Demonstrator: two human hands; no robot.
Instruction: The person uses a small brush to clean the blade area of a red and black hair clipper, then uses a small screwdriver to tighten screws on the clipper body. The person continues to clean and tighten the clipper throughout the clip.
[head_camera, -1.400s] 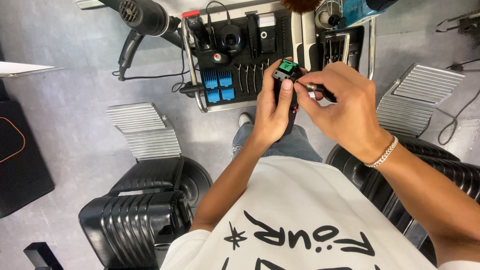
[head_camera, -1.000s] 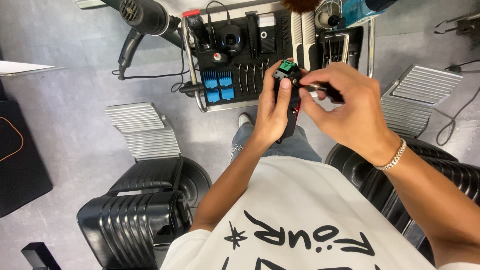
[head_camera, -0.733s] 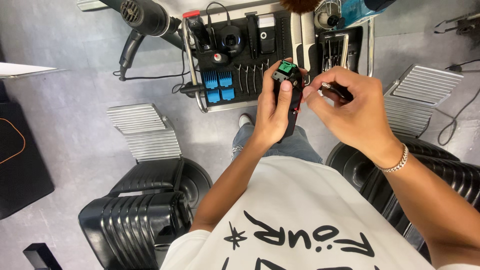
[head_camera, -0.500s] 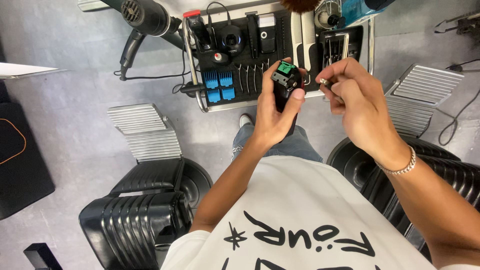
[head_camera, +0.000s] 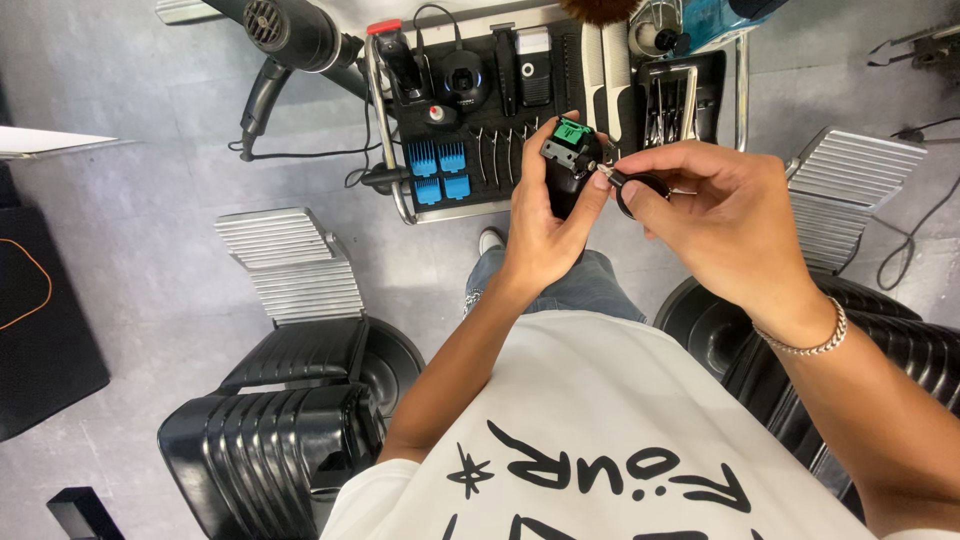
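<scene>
My left hand (head_camera: 545, 235) grips a black hair clipper (head_camera: 567, 172) upright, its head open and showing a green inner part (head_camera: 572, 131). My right hand (head_camera: 722, 215) holds a small black tool (head_camera: 632, 186) between thumb and fingers, its thin tip against the right side of the clipper's head. A silver bracelet (head_camera: 806, 342) circles my right wrist. Both hands are raised above my lap, in front of a tool cart.
A metal cart (head_camera: 540, 90) with a black mat carries clippers, blue comb guards (head_camera: 438, 170), scissors and combs. A black hair dryer (head_camera: 290, 35) hangs at upper left. Black barber chairs (head_camera: 270, 430) with ribbed footrests (head_camera: 288, 262) stand left and right on the grey floor.
My right hand pulled away from the clipper to the right with the small tool, then came back, and its tip now touches the clipper head. The left hand stayed put.
</scene>
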